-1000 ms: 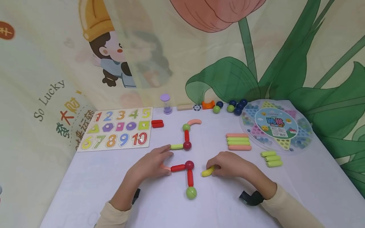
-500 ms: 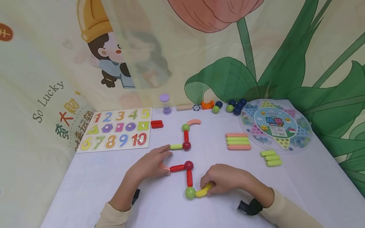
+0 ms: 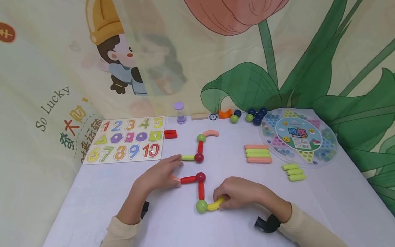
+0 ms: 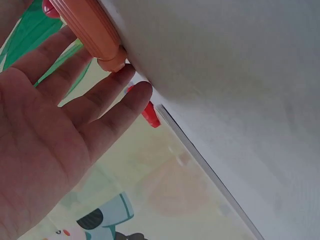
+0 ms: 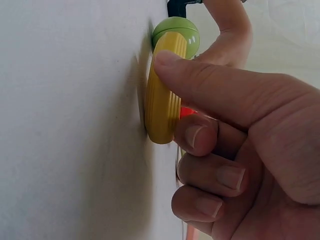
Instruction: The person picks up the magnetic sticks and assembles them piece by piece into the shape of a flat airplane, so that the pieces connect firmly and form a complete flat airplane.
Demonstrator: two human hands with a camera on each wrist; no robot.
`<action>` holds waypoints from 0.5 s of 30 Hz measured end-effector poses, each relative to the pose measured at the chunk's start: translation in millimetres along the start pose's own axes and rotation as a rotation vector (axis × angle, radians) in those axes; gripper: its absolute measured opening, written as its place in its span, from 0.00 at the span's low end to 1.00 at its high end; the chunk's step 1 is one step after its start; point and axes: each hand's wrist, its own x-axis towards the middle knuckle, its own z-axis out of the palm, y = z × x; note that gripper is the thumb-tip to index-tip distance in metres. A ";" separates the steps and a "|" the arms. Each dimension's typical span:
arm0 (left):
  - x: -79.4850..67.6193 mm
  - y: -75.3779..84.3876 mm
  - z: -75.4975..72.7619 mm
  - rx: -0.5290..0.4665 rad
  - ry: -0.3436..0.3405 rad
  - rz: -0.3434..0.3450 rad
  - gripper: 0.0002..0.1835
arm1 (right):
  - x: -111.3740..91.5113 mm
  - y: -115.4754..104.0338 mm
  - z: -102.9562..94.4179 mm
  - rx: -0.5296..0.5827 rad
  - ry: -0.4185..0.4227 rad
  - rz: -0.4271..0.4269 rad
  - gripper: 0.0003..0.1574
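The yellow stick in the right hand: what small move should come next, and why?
Probably the right hand should gently loosen its pinch on the yellow stick and let go, since the stick's free end appears to touch the green ball already.

In the head view, we lose most of the pink stick behind the left hand and one end of the yellow stick behind the right hand. We cannot read the small print on the round game board.
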 end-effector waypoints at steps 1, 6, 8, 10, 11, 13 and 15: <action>0.3 -1.0 -0.2 -0.003 -0.001 -0.004 0.36 | 0.8 0.0 0.0 -0.006 0.004 -0.003 0.10; 0.5 -5.0 -1.2 -0.019 -0.006 -0.027 0.37 | 5.2 -2.9 -0.2 -0.024 0.009 -0.020 0.10; -0.2 -6.4 -1.8 -0.017 -0.007 -0.037 0.37 | 7.4 -4.5 -0.2 -0.024 0.005 -0.030 0.11; -1.2 -7.9 -2.7 -0.017 -0.007 -0.044 0.37 | 9.8 -5.0 -0.9 -0.012 0.000 -0.029 0.13; -1.5 -8.6 -3.4 -0.018 -0.006 -0.048 0.37 | 11.0 -4.2 -2.0 -0.002 0.002 -0.023 0.14; -2.3 -10.1 -4.9 -0.022 -0.005 -0.053 0.37 | 14.0 -0.9 -5.8 0.016 0.025 0.006 0.16; -2.7 -12.0 -6.1 -0.026 -0.002 -0.056 0.37 | 18.3 4.1 -10.8 0.020 0.082 0.043 0.19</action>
